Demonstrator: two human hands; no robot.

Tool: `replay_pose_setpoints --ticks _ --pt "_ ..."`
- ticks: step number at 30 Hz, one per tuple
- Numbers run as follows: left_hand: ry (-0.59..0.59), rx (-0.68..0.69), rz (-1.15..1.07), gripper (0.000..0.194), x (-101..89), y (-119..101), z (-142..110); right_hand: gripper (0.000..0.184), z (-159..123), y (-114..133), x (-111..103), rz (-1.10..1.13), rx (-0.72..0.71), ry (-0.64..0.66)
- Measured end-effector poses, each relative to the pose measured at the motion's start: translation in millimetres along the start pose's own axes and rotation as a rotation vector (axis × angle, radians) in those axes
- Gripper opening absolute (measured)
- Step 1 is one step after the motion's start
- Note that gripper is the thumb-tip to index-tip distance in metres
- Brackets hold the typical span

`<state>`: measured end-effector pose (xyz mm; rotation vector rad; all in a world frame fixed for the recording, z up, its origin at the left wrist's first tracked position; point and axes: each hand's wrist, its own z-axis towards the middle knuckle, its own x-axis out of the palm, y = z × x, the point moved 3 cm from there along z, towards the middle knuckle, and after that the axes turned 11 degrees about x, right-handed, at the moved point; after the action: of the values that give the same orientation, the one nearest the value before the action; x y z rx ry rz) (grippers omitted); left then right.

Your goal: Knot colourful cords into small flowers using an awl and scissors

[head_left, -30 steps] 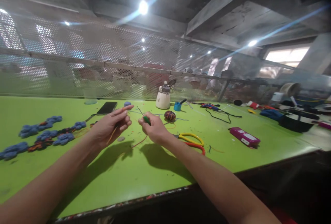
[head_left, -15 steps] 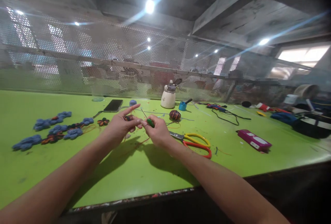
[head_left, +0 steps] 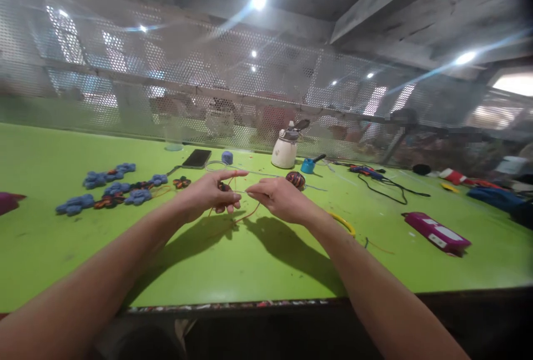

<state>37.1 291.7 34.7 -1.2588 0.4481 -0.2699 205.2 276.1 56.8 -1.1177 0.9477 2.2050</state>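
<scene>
Pinched in my left hand (head_left: 208, 192) is a small dark multicoloured crochet piece (head_left: 224, 187), mostly covered by the fingers. Orange yarn (head_left: 249, 216) runs over its stretched index finger and hangs below in a loose strand. My right hand (head_left: 280, 196) is closed on a crochet hook (head_left: 243, 192); only its thin metal shaft shows, pointing at the piece, and its handle is hidden. Behind the right hand lies a dark multicoloured yarn ball (head_left: 295, 180). Under the right forearm, a yellow scissor handle (head_left: 345, 223) sticks out.
Crocheted blue and dark flowers (head_left: 112, 189) lie at left, near a phone (head_left: 197, 158) and a blue yarn ball (head_left: 227, 157). A white jug (head_left: 285, 152), blue pot (head_left: 308, 166), corded tool (head_left: 366, 171) and magenta box (head_left: 436, 232) stand or lie farther right. Perforated mesh (head_left: 233, 99) backs the table.
The view has shifted, so things on the table sit farther right. My right hand has turned palm down, hiding the hook's green handle, and the scissors are now mostly covered by the forearm.
</scene>
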Motion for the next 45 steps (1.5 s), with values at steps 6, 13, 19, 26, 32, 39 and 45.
replay_pose_setpoints --ticks 6,13,19,26,32,39,45 --pt "0.105 -0.132 0.111 0.069 1.2 1 -2 0.023 -2 5 3 -0.368 0.083 0.088" --pt "0.193 -0.103 0.164 0.045 -1.0 5 0 0.025 -5 10 -1 -0.478 0.118 0.189" --pt "0.255 -0.077 0.041 0.03 -3.0 9 0 0.022 -7 7 -1 -0.243 0.049 0.265" --pt "0.216 -0.06 -0.288 0.007 -2.9 7 -2 0.029 -4 1 -6 0.1 0.023 0.322" --pt "0.149 -0.036 -0.338 0.012 -7.5 7 0 0.033 -4 -5 -5 0.343 0.15 0.39" --pt "0.075 -0.016 -0.326 0.028 -7.1 3 -2 0.033 -5 -5 -2 0.518 0.173 0.393" --pt "-0.059 0.058 -0.388 0.032 -1.6 3 2 0.034 -1 -9 9 0.675 0.227 0.274"
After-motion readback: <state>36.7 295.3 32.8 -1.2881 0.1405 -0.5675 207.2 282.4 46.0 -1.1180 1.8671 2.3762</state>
